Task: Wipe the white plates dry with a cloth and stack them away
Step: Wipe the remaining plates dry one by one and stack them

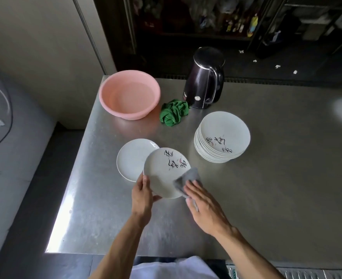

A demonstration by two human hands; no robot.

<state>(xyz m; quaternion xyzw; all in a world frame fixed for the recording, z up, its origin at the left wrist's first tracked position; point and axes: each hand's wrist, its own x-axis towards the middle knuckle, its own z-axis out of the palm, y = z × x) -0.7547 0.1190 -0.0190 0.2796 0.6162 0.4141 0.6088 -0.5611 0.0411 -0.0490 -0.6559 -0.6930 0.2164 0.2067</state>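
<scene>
Steel counter (266,188) carries everything. One pink basin (129,94) and one black kettle (205,78) stand at the back; one stack (222,137) of white plates — rims too close to count — sits to the right. One plate (164,174) is tilted over the counter, above one flat plate (130,159). Left hand (143,195) pinches its near rim; right hand (203,206), fingers spread, presses one grey cloth (188,179) on its right edge. Best, I judge, to sweep the cloth around the face while turning the plate, keeping the rim grip firm. One green rag (174,112) lies unused.
</scene>
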